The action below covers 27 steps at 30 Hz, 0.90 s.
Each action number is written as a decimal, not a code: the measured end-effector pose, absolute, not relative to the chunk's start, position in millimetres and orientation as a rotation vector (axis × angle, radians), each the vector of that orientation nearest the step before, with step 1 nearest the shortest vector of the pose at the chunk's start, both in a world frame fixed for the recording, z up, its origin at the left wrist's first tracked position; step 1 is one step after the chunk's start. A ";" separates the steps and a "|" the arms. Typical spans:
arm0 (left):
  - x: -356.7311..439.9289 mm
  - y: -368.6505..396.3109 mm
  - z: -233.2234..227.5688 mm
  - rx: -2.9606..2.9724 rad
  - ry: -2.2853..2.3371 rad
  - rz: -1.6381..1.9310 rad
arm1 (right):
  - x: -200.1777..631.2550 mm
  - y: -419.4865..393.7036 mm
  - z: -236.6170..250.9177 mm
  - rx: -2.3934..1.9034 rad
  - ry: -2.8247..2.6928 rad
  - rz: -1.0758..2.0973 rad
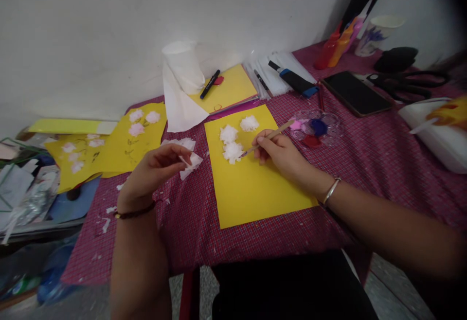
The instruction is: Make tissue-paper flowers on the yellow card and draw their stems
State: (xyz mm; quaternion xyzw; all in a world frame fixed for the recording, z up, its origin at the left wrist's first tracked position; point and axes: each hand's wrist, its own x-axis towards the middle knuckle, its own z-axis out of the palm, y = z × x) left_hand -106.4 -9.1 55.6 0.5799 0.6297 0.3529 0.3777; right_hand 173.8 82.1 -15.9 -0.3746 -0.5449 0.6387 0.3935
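My right hand (275, 152) is closed around a thin paintbrush (280, 129) with a pale wooden handle. Its tip touches the edge of the lowest of three white crumpled tissue puffs (232, 151) on a yellow sheet (251, 188). To the left of that sheet, my left hand (164, 167) hovers with thumb and forefinger pinched on a white tissue piece (193, 163); how much of it rests on the cloth I cannot tell. A clear palette (333, 128) with pink, blue and red paint lies beyond my right hand.
Yellow sheets with pinkish puffs (136, 129) lie at left. Along the back are a tissue roll (183, 64), a black marker (210, 84) and a blue-black cutter (294, 80). Paint bottles (339, 47), a phone (355, 92), scissors (404, 80) and a paper cup (377, 35) stand or lie at right.
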 end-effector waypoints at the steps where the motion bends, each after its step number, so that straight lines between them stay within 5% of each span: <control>1: -108.0 -10.0 56.9 1.484 1.586 0.841 | 174.1 81.7 -15.4 -0.947 -1.383 1.617; 15: -129.3 11.9 11.0 1.813 1.845 0.398 | 174.6 79.3 -11.9 -0.975 -1.384 1.609; 27: -128.8 8.8 17.3 1.789 1.835 0.375 | 174.8 78.8 -11.7 -0.955 -1.374 1.612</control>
